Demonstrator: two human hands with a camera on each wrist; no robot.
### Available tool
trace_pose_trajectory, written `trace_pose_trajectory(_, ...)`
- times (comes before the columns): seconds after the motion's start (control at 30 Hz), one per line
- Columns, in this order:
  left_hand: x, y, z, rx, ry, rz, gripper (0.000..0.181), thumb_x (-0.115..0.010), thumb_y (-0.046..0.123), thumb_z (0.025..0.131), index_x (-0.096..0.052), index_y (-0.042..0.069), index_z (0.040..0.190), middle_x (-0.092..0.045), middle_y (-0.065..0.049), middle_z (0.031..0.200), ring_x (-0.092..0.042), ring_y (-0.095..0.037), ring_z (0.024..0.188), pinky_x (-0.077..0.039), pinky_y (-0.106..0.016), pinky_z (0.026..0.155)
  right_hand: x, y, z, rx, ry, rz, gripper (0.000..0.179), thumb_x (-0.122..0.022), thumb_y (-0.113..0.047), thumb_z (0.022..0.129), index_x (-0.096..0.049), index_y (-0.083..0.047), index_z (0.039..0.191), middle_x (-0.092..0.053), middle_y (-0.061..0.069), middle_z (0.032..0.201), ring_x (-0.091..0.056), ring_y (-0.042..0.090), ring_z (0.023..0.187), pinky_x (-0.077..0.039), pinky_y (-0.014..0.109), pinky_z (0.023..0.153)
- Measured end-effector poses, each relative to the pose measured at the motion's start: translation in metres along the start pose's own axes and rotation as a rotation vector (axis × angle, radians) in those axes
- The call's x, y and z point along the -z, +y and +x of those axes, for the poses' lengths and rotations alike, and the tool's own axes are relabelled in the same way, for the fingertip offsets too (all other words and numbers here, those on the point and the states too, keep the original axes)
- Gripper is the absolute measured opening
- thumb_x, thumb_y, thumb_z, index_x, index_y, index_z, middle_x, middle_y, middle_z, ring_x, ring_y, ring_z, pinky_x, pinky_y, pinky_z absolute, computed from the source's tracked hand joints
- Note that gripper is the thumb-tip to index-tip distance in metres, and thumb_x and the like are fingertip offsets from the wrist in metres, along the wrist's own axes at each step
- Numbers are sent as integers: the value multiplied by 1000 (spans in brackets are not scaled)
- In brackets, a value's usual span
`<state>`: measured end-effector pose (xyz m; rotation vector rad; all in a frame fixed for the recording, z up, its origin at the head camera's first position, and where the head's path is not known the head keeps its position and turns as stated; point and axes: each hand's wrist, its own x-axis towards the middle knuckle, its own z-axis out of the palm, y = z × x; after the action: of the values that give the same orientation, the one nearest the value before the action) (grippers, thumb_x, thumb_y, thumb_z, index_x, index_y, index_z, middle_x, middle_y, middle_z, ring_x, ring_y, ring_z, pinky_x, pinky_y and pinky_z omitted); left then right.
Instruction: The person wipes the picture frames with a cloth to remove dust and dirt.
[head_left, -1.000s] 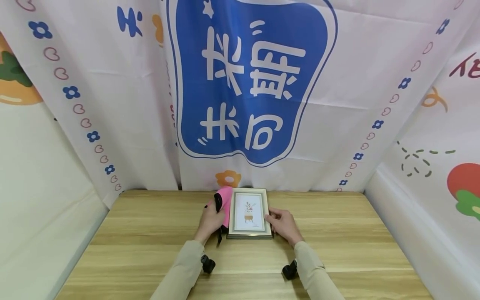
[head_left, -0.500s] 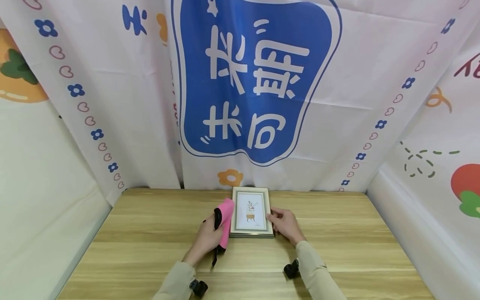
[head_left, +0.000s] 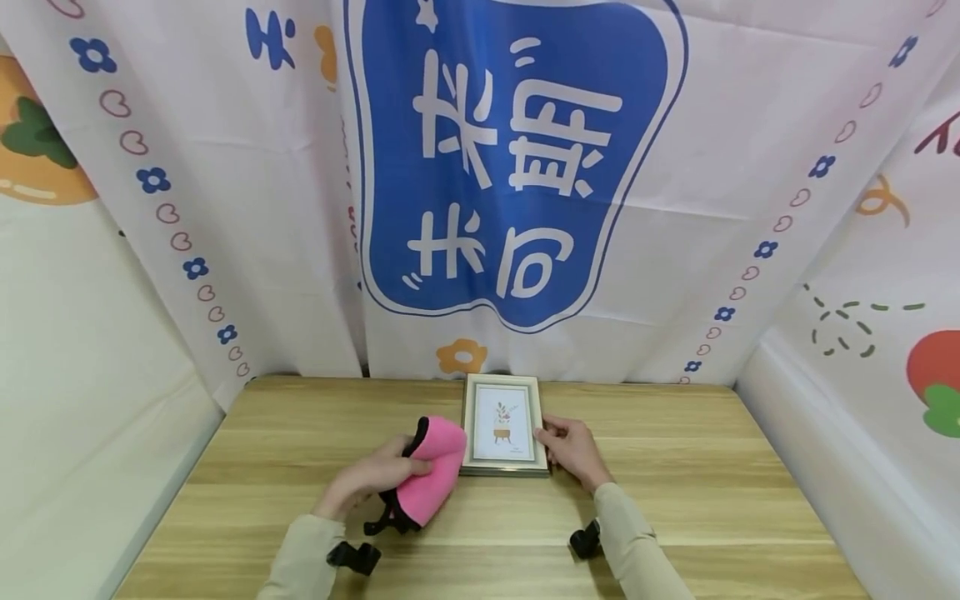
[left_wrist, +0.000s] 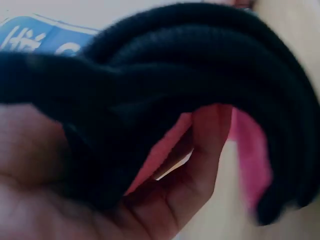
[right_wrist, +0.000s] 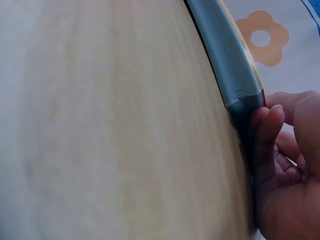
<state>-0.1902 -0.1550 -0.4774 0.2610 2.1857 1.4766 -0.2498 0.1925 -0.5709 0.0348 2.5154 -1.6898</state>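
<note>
A pink cloth (head_left: 438, 471) with black edging and a black loop is folded over in my left hand (head_left: 386, 468), which grips it just left of the frame. In the left wrist view the black edging (left_wrist: 200, 60) arches close to the camera, and fingers (left_wrist: 207, 145) curl under the pink fabric. A picture frame (head_left: 543, 454) with a drawing of a potted plant lies on the table at the back. My right hand (head_left: 573, 450) pinches its right edge, thumb on top. The right wrist view has the frame's side (right_wrist: 225, 55) beside the fingertips (right_wrist: 272, 117).
The wood-grain table (head_left: 675, 500) ends at a hanging printed cloth (head_left: 675, 275) behind the frame. White padded walls (head_left: 67, 375) stand at both sides. A black wrist camera (head_left: 354, 558) is strapped to each wrist.
The left hand has drawn the pink cloth off the frame's left side, toward me and to the left, and turned it so more pink shows. The right hand and frame have barely moved.
</note>
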Motion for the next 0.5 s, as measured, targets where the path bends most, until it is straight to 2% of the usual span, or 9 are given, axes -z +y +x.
trace_pose_trajectory(0.1,12,10,0,6,44,28,55,-66,17,101,-50,-14,144,-69,-18,117,-68,-25,100,-57,-37,83,-1,0,0,1,-2,6,51,-74,-24,102,-62,-6,149,-65,6,83,-58,16,60,-48,29,53)
trace_pose_trajectory(0.17,18,17,2,3,100,36,51,-65,15,101,-52,-12,142,-69,-18,116,-68,-25,100,-56,-37,84,-2,0,0,6,-8,3,51,-74,-24,103,-62,-6,149,-65,6,84,-58,15,61,-48,29,53)
trace_pose_trajectory(0.23,22,25,6,-28,171,49,44,-64,12,101,-56,-12,137,-71,-20,112,-70,-27,96,-58,-39,82,-4,0,0,9,-12,-1,51,-73,-25,103,-62,-6,149,-66,6,84,-58,15,61,-49,29,53)
trace_pose_trajectory(0.3,23,31,12,-69,271,102,35,-62,9,101,-59,-11,130,-72,-23,107,-72,-30,91,-60,-42,80,-4,0,0,13,-14,-7,51,-73,-25,103,-61,-6,149,-66,5,84,-58,15,60,-48,29,53)
trace_pose_trajectory(0.37,20,35,24,-135,417,203,29,-62,7,99,-61,-10,123,-73,-26,104,-74,-33,88,-62,-46,76,-4,0,0,15,-9,-9,51,-73,-25,103,-61,-6,149,-65,6,84,-58,15,60,-48,29,53)
trace_pose_trajectory(0.43,13,34,41,-190,557,292,25,-63,6,98,-62,-6,120,-73,-26,100,-74,-34,83,-61,-48,71,-3,0,-1,16,-3,-2,51,-73,-24,103,-61,-5,149,-65,6,83,-57,15,59,-48,29,53)
trace_pose_trajectory(0.5,4,29,62,-233,668,346,25,-65,0,95,-61,-4,119,-73,-27,98,-73,-36,79,-60,-49,67,-2,0,-2,16,-1,3,51,-73,-24,103,-61,-4,149,-65,6,83,-57,15,60,-48,29,53)
